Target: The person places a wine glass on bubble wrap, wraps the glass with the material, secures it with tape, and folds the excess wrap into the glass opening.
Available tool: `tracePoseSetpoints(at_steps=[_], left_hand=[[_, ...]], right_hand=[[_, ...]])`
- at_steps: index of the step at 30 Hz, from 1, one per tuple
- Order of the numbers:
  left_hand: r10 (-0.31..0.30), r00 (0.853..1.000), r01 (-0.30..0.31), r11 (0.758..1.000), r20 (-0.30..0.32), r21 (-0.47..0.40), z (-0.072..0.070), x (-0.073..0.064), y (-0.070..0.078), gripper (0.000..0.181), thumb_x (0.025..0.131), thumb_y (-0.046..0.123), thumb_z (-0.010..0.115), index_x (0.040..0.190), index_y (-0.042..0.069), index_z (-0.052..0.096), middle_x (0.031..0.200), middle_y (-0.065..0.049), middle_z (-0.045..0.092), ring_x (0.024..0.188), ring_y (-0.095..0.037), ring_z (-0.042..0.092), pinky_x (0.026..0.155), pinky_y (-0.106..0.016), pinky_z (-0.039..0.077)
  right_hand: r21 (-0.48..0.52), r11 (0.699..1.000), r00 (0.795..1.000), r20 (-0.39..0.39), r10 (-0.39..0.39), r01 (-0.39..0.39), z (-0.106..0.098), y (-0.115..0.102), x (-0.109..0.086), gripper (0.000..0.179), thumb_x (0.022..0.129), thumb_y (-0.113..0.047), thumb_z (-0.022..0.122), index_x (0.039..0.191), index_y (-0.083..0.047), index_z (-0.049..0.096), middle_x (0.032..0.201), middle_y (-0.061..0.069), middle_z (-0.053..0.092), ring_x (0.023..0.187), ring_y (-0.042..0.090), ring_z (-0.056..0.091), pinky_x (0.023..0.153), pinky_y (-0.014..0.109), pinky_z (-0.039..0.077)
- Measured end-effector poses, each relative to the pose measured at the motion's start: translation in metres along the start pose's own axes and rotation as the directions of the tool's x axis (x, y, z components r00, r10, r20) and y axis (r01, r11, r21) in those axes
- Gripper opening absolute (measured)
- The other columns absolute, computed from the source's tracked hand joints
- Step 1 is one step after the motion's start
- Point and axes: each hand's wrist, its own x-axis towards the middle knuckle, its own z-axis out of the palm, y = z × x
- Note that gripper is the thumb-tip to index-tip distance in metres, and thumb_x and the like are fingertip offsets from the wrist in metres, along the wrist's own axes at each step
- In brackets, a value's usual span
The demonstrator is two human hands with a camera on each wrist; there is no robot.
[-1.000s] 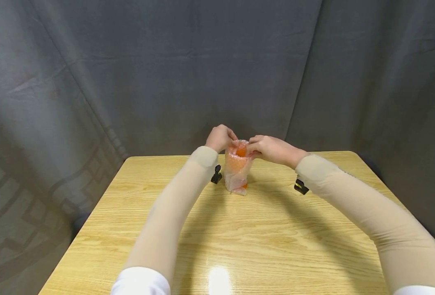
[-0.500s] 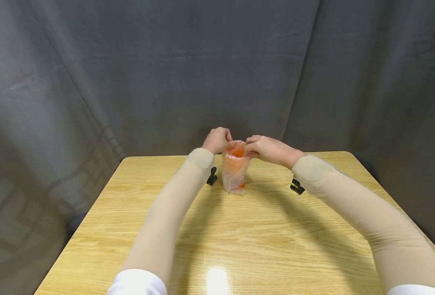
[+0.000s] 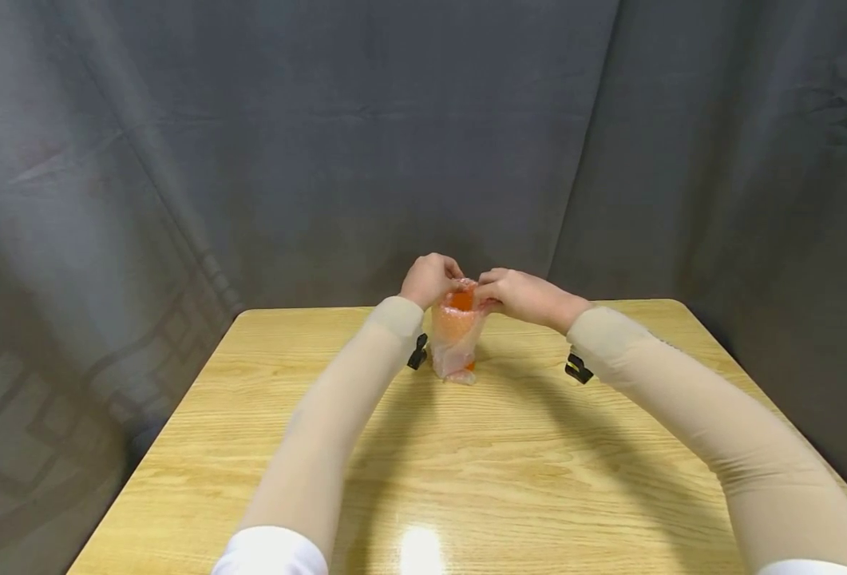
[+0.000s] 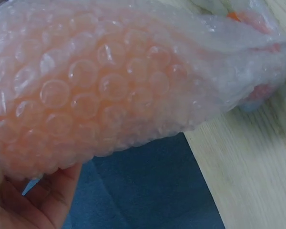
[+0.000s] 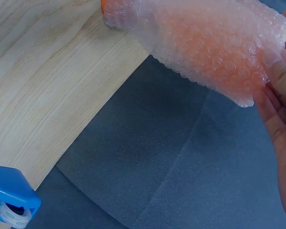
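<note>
A bubble-wrapped orange object [image 3: 456,343] stands upright near the table's far edge. Its translucent wrap is loose at the top, and orange shows through the opening; the kind of object inside cannot be made out. My left hand [image 3: 428,279] pinches the wrap's upper rim from the left. From the right, my right hand [image 3: 527,295] holds the rim between thumb and fingers. In the left wrist view, bubble wrap [image 4: 109,86] fills the upper part, with left fingers [image 4: 62,191] under its edge. The right wrist view shows the right thumb [image 5: 281,71] pressing the wrap.
A blue tape dispenser [image 5: 12,193] with a clear roll appears at lower left in the right wrist view. The wooden table [image 3: 509,479] stretches toward me under both forearms. Dark grey curtains [image 3: 366,160] hang behind its far edge and at both sides.
The left hand shifts slightly left, then back right and lower at the rim, where the opening looks narrower. The right hand keeps its hold. The wrapped object stays upright in nearly the same place.
</note>
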Motion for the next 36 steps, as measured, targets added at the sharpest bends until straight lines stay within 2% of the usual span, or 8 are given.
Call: tracePoseSetpoints(at_steps=[9,13,16,19,23,27,31,36], left_hand=[[0.052,0.999,-0.053,0.994,0.017,0.091,-0.006,0.005,-0.002,0.011,0.089,0.021,0.07,0.086,0.011,0.069,0.091,-0.004,0.067,0.082,-0.02,0.06,0.073,-0.029,0.053],[0.007,0.997,-0.007,1.0,0.073,0.005,-0.017,0.001,-0.003,0.02,0.09,0.024,0.07,0.103,0.009,0.072,0.104,-0.005,0.069,0.091,-0.018,0.063,0.078,-0.028,0.055],[-0.074,0.994,0.077,0.996,0.086,-0.034,-0.031,-0.005,0.0,0.021,0.089,0.022,0.07,0.1,0.005,0.072,0.098,-0.006,0.07,0.085,-0.019,0.066,0.075,-0.029,0.057],[-0.189,0.973,0.196,0.98,0.133,-0.04,-0.043,-0.01,0.005,0.017,0.089,0.019,0.069,0.088,0.002,0.068,0.08,-0.007,0.065,0.068,-0.018,0.064,0.068,-0.029,0.058],[-0.29,0.92,0.316,0.947,0.262,-0.061,-0.05,-0.017,0.005,0.016,0.09,0.017,0.066,0.082,0.003,0.063,0.065,-0.004,0.054,0.052,-0.013,0.054,0.059,-0.025,0.055],[-0.294,0.889,0.379,0.903,0.351,-0.203,-0.051,-0.023,-0.001,0.016,0.09,0.012,0.064,0.077,0.003,0.059,0.059,-0.003,0.049,0.048,-0.012,0.048,0.054,-0.022,0.052],[-0.264,0.884,0.394,0.865,0.386,-0.312,-0.048,-0.025,-0.004,0.017,0.088,0.005,0.063,0.072,0.002,0.057,0.058,-0.003,0.047,0.048,-0.011,0.047,0.054,-0.021,0.051],[-0.271,0.899,0.351,0.916,0.343,-0.195,-0.043,-0.022,-0.004,0.018,0.087,0.002,0.062,0.068,0.002,0.06,0.056,-0.003,0.052,0.045,-0.009,0.048,0.052,-0.02,0.046]], right_hand=[[-0.015,1.0,1.0,-0.009,-0.021,0.021,0.0,0.0,0.005,0.007,0.083,-0.01,0.073,0.089,-0.011,0.071,0.085,0.004,0.062,0.078,0.017,0.057,0.069,0.03,0.052],[-0.014,1.0,1.0,-0.002,-0.023,0.023,0.001,0.0,0.005,0.008,0.082,-0.009,0.074,0.09,-0.01,0.071,0.085,0.005,0.062,0.077,0.017,0.057,0.069,0.03,0.052],[-0.009,1.0,1.0,-0.005,-0.027,0.027,0.001,-0.001,0.004,0.008,0.082,-0.009,0.074,0.089,-0.01,0.071,0.086,0.005,0.063,0.079,0.018,0.058,0.071,0.031,0.052],[0.002,1.0,0.999,-0.018,-0.03,0.03,0.001,0.0,0.004,0.008,0.081,-0.009,0.075,0.089,-0.011,0.071,0.087,0.005,0.063,0.08,0.018,0.059,0.072,0.031,0.053],[0.01,1.0,1.0,-0.017,-0.026,0.026,0.001,0.0,0.004,0.009,0.081,-0.009,0.075,0.088,-0.011,0.071,0.087,0.004,0.063,0.08,0.017,0.059,0.072,0.031,0.053],[0.008,1.0,1.0,-0.005,-0.027,0.027,0.002,0.0,0.005,0.009,0.081,-0.009,0.075,0.089,-0.009,0.071,0.088,0.006,0.064,0.081,0.018,0.06,0.072,0.032,0.053],[0.015,0.999,1.0,-0.001,-0.028,0.028,0.002,-0.002,0.006,0.009,0.081,-0.009,0.075,0.089,-0.009,0.071,0.088,0.006,0.064,0.08,0.018,0.06,0.072,0.032,0.053],[0.024,0.999,1.0,0.009,-0.022,0.022,0.001,-0.001,0.01,0.009,0.081,-0.009,0.075,0.09,-0.009,0.072,0.088,0.005,0.064,0.08,0.017,0.059,0.072,0.031,0.054]])
